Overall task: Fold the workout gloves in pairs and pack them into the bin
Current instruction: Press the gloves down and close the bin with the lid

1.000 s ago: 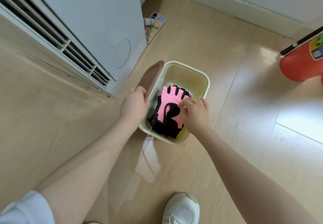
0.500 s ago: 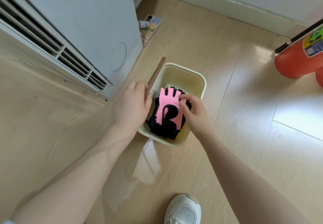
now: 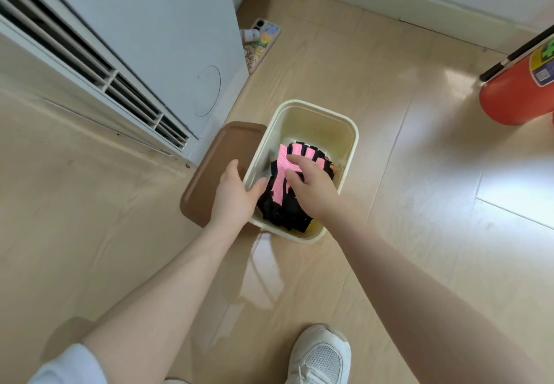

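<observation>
Right hand (image 3: 311, 187): fingers (image 3: 295, 160) spread and flat, palm down on the pink-and-black workout gloves (image 3: 284, 173); pressing, not clenched, nothing pinched that I can see. Left hand (image 3: 235, 196): fingers loosely extended and released, fingertips reaching over the near-left rim of the bin (image 3: 344, 122) and touching the edge of the glove stack; heel of the hand lies over the brown lid (image 3: 218, 161).

Gloves sit inside the cream bin, heaped toward its near end under the right palm, pink mesh glove on top, black ones below. Far end of the bin beyond the fingertips shows bare bottom.

Lid lies flat on the floor, just beside the bin's left wall, under the left hand. Beyond the lid, the white floor-standing air conditioner (image 3: 144, 53) stands close, narrowing the room on that side. To the right of the right hand, wood floor (image 3: 404, 203) is open; red cylinder (image 3: 515, 95) well apart, far right. Phone (image 3: 263, 44) far beyond the bin. White sneaker (image 3: 319, 356) near, between the forearms.

Both forearms extend downward, converging on the bin.
</observation>
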Demonstrator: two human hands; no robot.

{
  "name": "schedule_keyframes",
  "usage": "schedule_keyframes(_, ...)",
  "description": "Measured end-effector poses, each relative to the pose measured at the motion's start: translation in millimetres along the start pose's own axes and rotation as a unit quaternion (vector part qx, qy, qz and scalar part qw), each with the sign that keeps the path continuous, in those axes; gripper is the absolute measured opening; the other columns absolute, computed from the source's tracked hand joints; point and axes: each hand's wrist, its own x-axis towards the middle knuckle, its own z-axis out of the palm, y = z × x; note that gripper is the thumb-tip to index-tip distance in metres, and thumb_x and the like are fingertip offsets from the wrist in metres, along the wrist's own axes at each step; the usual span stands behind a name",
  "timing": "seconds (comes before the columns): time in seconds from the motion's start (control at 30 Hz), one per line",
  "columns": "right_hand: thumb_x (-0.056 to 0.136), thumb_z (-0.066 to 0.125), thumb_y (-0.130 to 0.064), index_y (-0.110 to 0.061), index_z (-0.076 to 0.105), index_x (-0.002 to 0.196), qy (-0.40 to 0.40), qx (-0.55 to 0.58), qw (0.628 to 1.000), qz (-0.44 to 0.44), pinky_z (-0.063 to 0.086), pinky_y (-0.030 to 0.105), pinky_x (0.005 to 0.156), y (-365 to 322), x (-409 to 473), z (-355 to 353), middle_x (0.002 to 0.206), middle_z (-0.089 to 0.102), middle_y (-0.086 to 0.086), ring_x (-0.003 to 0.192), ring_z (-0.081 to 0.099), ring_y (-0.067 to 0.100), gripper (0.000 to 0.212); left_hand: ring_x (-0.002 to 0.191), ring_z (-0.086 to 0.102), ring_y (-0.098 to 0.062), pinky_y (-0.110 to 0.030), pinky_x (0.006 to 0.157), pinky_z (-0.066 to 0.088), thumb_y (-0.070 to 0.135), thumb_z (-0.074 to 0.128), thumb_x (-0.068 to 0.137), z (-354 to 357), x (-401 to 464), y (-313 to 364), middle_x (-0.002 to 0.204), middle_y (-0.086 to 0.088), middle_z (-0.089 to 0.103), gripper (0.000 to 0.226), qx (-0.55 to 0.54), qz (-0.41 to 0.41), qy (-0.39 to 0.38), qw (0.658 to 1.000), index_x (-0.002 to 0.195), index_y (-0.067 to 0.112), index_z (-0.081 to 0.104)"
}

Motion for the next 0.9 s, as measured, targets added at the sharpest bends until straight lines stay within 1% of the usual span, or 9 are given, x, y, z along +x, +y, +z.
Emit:
schedule_keyframes(0.1, 0.096, 0.04, -0.02, -0.012, 0.039, 0.137, -0.019, -0.032, 0.999, 0.001, 0.029, 0.03, 0.106, -5, 6, 14, 0.143, 0.044, 0.007, 0.129, 0.042, 0.023, 0.042, 0.127, 0.044, -0.024, -0.029, 0.101, 0.033, 0.019, 0.039, 0.094, -2, 12, -15, 0.142, -0.01, 0.043, 0.043, -0.044, -0.029, 0.091, 0.994, 0.136, 0.01, 0.036)
schedule_keyframes(0.2, 0.094, 0.042, -0.02, -0.012, 0.043, 0.134, -0.023, -0.065, 0.998, -0.008, 0.034, 0.035, 0.104, -7, 11, 20, 0.14, 0.046, 0.007, 0.122, 0.047, 0.025, 0.04, 0.128, 0.041, -0.029, -0.033, 0.103, 0.034, 0.001, 0.038, 0.087, -3, 19, -48, 0.143, -0.012, 0.038, 0.046, 0.038, -0.032, 0.076, 0.996, 0.132, 0.01, 0.04)
schedule_keyframes(0.3, 0.094, 0.042, -0.017, -0.012, 0.049, 0.127, -0.012, -0.082, 0.997, -0.012, 0.037, 0.031, 0.092, -9, 15, 26, 0.133, 0.051, 0.007, 0.109, 0.052, 0.026, 0.034, 0.132, 0.032, -0.038, -0.042, 0.106, 0.032, 0.014, 0.052, 0.085, 7, 21, -94, 0.147, -0.021, 0.027, 0.054, 0.059, -0.154, 0.063, 0.984, 0.136, 0.007, 0.033)
schedule_keyframes(0.4, 0.093, 0.041, -0.017, -0.012, 0.051, 0.123, -0.014, -0.104, 0.994, -0.011, 0.036, 0.028, 0.084, -8, 19, 32, 0.126, 0.054, 0.007, 0.105, 0.053, 0.025, 0.032, 0.128, 0.035, -0.041, -0.043, 0.104, 0.033, 0.031, 0.058, 0.084, 13, 25, -101, 0.144, -0.023, 0.028, 0.068, -0.098, -0.346, 0.12, 0.925, 0.137, 0.003, 0.027)
schedule_keyframes(0.53, 0.093, 0.041, -0.015, -0.011, 0.052, 0.123, -0.007, -0.092, 0.996, 0.001, 0.042, 0.036, 0.093, -6, 18, 37, 0.12, 0.057, 0.008, 0.105, 0.052, 0.024, 0.032, 0.126, 0.044, -0.036, -0.045, 0.103, 0.04, 0.039, 0.055, 0.085, 10, 40, -93, 0.141, -0.016, 0.041, 0.063, -0.302, -0.451, 0.169, 0.823, 0.133, 0.004, 0.035)
schedule_keyframes(0.63, 0.093, 0.042, -0.014, -0.012, 0.051, 0.123, 0.002, -0.086, 0.996, 0.01, 0.043, 0.041, 0.097, -5, 16, 39, 0.119, 0.056, 0.006, 0.107, 0.052, 0.023, 0.032, 0.119, 0.053, -0.032, -0.047, 0.094, 0.047, 0.023, 0.055, 0.088, 4, 38, -94, 0.135, -0.013, 0.053, 0.043, -0.502, -0.453, 0.126, 0.726, 0.128, 0.01, 0.047)
schedule_keyframes(0.67, 0.092, 0.042, -0.014, -0.013, 0.052, 0.122, 0.004, -0.086, 0.996, 0.011, 0.044, 0.042, 0.097, -5, 15, 39, 0.117, 0.056, 0.006, 0.105, 0.053, 0.023, 0.031, 0.116, 0.055, -0.031, -0.046, 0.092, 0.048, 0.018, 0.054, 0.089, 2, 35, -95, 0.133, -0.012, 0.055, 0.039, -0.54, -0.44, 0.126, 0.706, 0.127, 0.011, 0.049)
schedule_keyframes(0.77, 0.091, 0.043, -0.015, -0.015, 0.052, 0.119, 0.016, -0.076, 0.997, 0.02, 0.045, 0.042, 0.093, -11, 10, 38, 0.119, 0.054, 0.004, 0.097, 0.055, 0.025, 0.029, 0.109, 0.057, -0.027, -0.042, 0.092, 0.049, 0.016, 0.051, 0.092, -12, 23, -90, 0.128, -0.01, 0.057, 0.033, -0.585, -0.368, 0.147, 0.707, 0.124, 0.011, 0.05)
schedule_keyframes(0.9, 0.093, 0.043, -0.019, -0.015, 0.054, 0.12, 0.032, -0.013, 0.998, 0.046, 0.044, 0.033, 0.093, -33, -1, 26, 0.123, 0.057, 0.001, 0.108, 0.054, 0.018, 0.029, 0.083, 0.06, -0.017, -0.027, 0.068, 0.051, 0.017, 0.051, 0.092, -46, -3, -63, 0.109, -0.007, 0.059, 0.014, -0.603, -0.319, 0.187, 0.707, 0.105, 0.016, 0.053)
